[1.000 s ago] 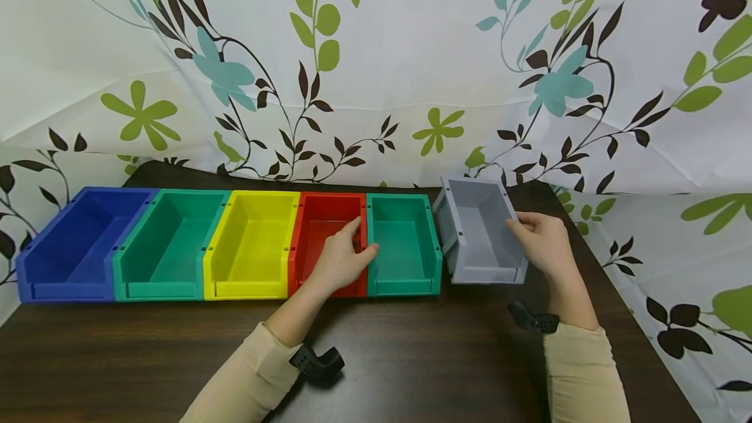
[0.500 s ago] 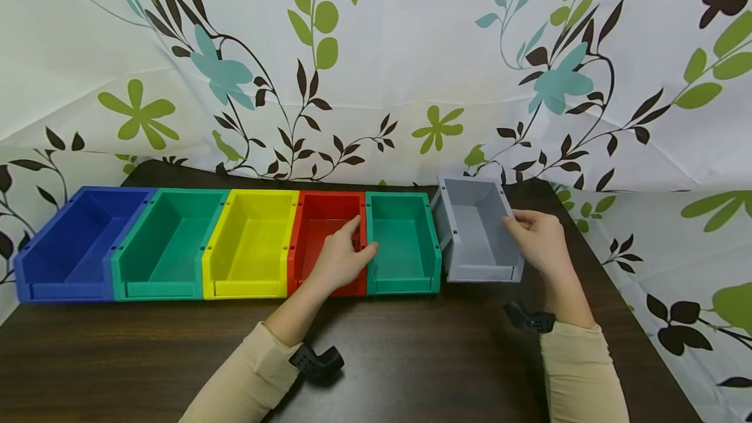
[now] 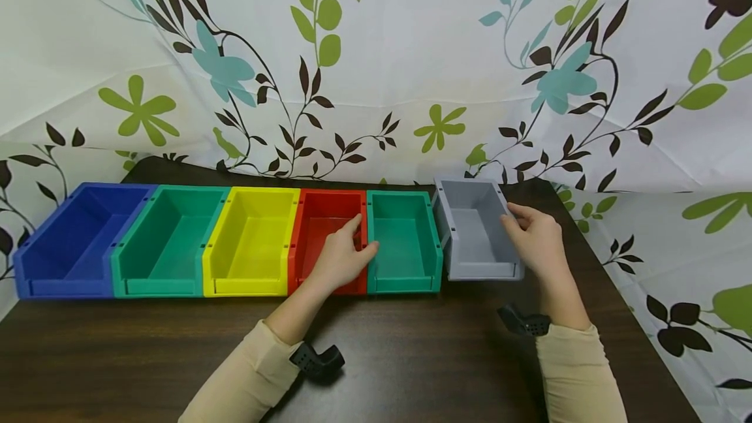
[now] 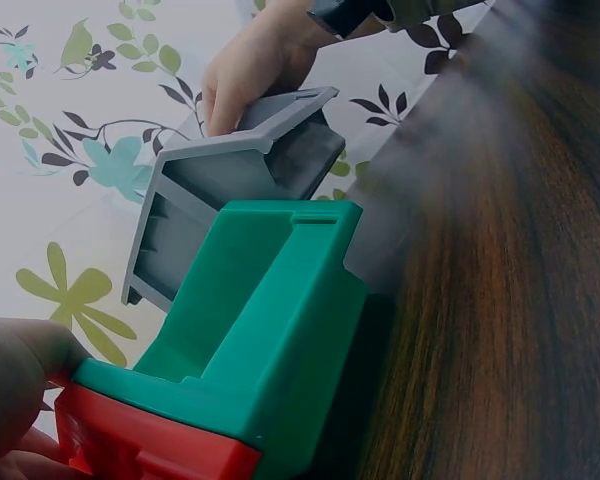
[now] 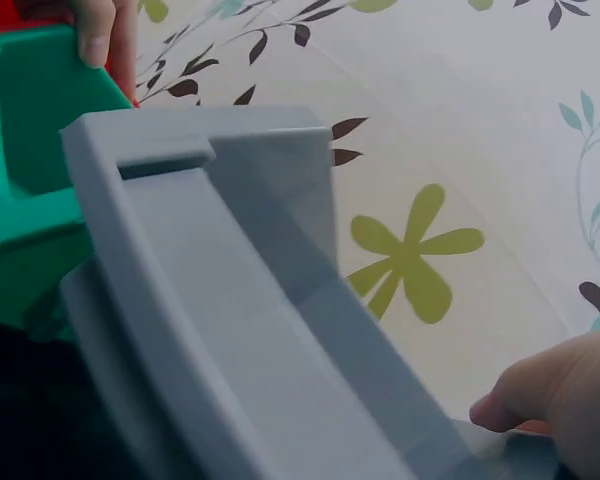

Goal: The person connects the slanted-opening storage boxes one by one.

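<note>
My left hand [image 3: 341, 260] pinches the touching side walls of the red bin [image 3: 313, 204] and the right-hand green bin [image 3: 405, 284]. Its thumb lies over the green wall, and other fingers are inside the red bin. At the row's right end, my right hand [image 3: 536, 237] grips the right wall of a grey bin [image 3: 478, 271], thumb toward the inside. The left wrist view shows that grey bin [image 4: 215, 150] tilted and raised beside the green one. In the right wrist view, its front lip [image 5: 230, 290] fills the middle, with a gap by the green bin.
Left of the red bin stand a yellow bin [image 3: 252, 287], another green bin [image 3: 161, 289] and a blue bin [image 3: 64, 289], side by side on the dark wooden table [image 3: 411, 358]. A leaf-patterned cloth [image 3: 405, 51] hangs behind the table.
My right hand has shifted slightly left, and the grey bin has turned straighter, its front edge moving a little left toward the green bin. My left hand keeps its grip on the walls.
</note>
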A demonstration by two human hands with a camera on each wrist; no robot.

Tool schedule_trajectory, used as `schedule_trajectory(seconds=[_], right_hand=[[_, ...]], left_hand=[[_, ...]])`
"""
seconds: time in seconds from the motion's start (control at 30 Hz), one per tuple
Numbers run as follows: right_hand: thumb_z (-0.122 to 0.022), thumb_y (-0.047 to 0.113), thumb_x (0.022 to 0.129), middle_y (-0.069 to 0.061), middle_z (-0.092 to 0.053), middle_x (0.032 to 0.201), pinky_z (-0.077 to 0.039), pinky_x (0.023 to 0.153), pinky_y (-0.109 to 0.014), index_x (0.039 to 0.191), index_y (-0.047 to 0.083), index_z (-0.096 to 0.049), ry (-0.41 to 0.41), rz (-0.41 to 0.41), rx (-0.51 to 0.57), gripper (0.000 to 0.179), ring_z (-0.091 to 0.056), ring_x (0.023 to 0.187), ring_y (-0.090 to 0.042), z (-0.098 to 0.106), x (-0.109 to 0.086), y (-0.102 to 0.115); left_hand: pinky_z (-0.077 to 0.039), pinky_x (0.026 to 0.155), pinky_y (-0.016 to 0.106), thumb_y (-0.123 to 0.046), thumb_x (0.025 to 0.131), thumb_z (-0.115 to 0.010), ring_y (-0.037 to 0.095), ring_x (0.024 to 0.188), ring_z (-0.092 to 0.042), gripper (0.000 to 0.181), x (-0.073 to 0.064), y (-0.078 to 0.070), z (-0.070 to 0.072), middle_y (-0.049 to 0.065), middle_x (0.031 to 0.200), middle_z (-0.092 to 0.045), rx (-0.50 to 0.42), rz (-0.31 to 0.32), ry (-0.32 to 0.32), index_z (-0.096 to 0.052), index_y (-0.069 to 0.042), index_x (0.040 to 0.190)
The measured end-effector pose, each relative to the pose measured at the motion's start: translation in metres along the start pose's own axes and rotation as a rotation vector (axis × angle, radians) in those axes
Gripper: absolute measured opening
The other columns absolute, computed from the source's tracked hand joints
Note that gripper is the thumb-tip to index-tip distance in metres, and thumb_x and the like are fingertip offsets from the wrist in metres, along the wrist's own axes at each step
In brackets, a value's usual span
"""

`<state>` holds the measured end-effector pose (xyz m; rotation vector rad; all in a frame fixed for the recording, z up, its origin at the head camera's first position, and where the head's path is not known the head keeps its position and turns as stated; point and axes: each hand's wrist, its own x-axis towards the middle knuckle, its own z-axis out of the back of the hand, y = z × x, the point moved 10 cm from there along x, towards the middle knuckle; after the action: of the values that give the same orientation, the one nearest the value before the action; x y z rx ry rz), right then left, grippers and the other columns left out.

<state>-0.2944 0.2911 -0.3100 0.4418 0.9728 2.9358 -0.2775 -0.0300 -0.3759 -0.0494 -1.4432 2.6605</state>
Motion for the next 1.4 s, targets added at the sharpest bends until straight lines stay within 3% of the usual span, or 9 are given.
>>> schedule_trajectory(seconds=[0.13, 0.27, 0.43, 0.53, 0.63, 0.8, 1.0, 1.17, 1.4], right_hand=[[-0.054, 0.027, 0.095, -0.03, -0.066, 0.107, -0.054, 0.073, -0.051, 0.126, -0.005, -0.057, 0.017, -0.006, 0.003, 0.045, -0.067, 0.092, -0.04, -0.001, 0.0, 0.0], [-0.056, 0.024, 0.094, -0.027, -0.062, 0.118, -0.051, 0.082, -0.054, 0.127, -0.004, -0.057, -0.083, 0.039, -0.03, 0.043, -0.063, 0.1, -0.041, 0.004, -0.002, 0.011], [-0.061, 0.009, 0.089, -0.025, -0.062, 0.121, -0.048, 0.089, -0.054, 0.121, -0.006, -0.061, -0.24, 0.289, -0.03, 0.036, -0.061, 0.107, -0.041, 0.009, -0.014, 0.051], [-0.062, 0.005, 0.088, -0.022, -0.062, 0.123, -0.05, 0.087, -0.05, 0.121, -0.005, -0.061, -0.154, 0.456, 0.027, 0.034, -0.061, 0.109, -0.038, -0.008, -0.021, 0.077], [-0.061, 0.007, 0.09, -0.018, -0.058, 0.13, -0.051, 0.085, -0.042, 0.124, -0.004, -0.06, -0.004, 0.528, 0.092, 0.035, -0.061, 0.111, -0.034, -0.031, -0.025, 0.09], [-0.059, 0.008, 0.092, -0.015, -0.058, 0.131, -0.051, 0.086, -0.024, 0.124, -0.002, -0.06, 0.089, 0.551, 0.127, 0.034, -0.06, 0.115, -0.031, -0.051, -0.025, 0.097], [-0.06, 0.005, 0.09, -0.016, -0.061, 0.127, -0.049, 0.085, -0.019, 0.119, -0.004, -0.064, 0.028, 0.559, 0.126, 0.03, -0.062, 0.112, -0.03, -0.05, -0.023, 0.098], [-0.059, 0.003, 0.091, -0.016, -0.062, 0.124, -0.04, 0.082, 0.0, 0.116, -0.004, -0.065, 0.014, 0.524, 0.171, 0.027, -0.062, 0.109, -0.032, -0.05, -0.021, 0.094], [-0.06, 0.0, 0.089, -0.017, -0.063, 0.122, -0.041, 0.08, 0.001, 0.115, -0.004, -0.066, 0.017, 0.514, 0.23, 0.027, -0.062, 0.108, -0.034, -0.054, -0.017, 0.089]], left_hand=[[-0.055, 0.085, 0.04, -0.028, 0.088, -0.063, 0.023, 0.098, -0.06, 0.069, 0.0, 0.0, 0.001, 0.017, 0.137, -0.053, 0.007, -0.002, -0.002, -0.035, 0.0, 0.144], [-0.055, 0.069, 0.03, -0.028, 0.088, -0.064, 0.021, 0.082, -0.057, 0.069, 0.001, -0.001, 0.002, 0.018, 0.124, -0.061, 0.007, -0.003, -0.004, -0.036, 0.0, 0.144], [-0.042, 0.048, 0.023, -0.027, 0.088, -0.063, 0.016, 0.052, -0.044, 0.069, 0.001, 0.001, 0.0, 0.013, 0.084, -0.064, -0.009, 0.013, 0.021, -0.033, -0.001, 0.145], [-0.036, 0.044, 0.023, -0.026, 0.089, -0.063, 0.015, 0.044, -0.036, 0.069, 0.001, 0.002, -0.001, 0.008, 0.067, -0.055, -0.018, 0.021, 0.027, -0.033, -0.001, 0.146], [-0.034, 0.043, 0.022, -0.027, 0.089, -0.062, 0.014, 0.042, -0.035, 0.069, 0.001, 0.004, -0.002, 0.005, 0.061, -0.051, -0.02, 0.017, 0.028, -0.033, -0.001, 0.146], [-0.032, 0.042, 0.021, -0.027, 0.089, -0.062, 0.013, 0.04, -0.033, 0.069, 0.001, 0.005, -0.004, 0.003, 0.055, -0.047, -0.023, 0.017, 0.031, -0.033, -0.002, 0.146], [-0.031, 0.041, 0.021, -0.027, 0.088, -0.063, 0.012, 0.04, -0.031, 0.07, 0.002, 0.003, -0.002, 0.003, 0.056, -0.047, -0.022, 0.016, 0.026, -0.033, -0.001, 0.146], [-0.031, 0.04, 0.02, -0.027, 0.088, -0.062, 0.012, 0.039, -0.031, 0.07, 0.001, 0.003, -0.002, 0.002, 0.054, -0.045, -0.025, 0.014, 0.038, -0.032, -0.001, 0.146], [-0.03, 0.041, 0.021, -0.026, 0.088, -0.062, 0.012, 0.041, -0.03, 0.07, 0.0, 0.003, 0.0, 0.004, 0.061, -0.049, -0.029, 0.01, 0.028, -0.032, 0.0, 0.146]])
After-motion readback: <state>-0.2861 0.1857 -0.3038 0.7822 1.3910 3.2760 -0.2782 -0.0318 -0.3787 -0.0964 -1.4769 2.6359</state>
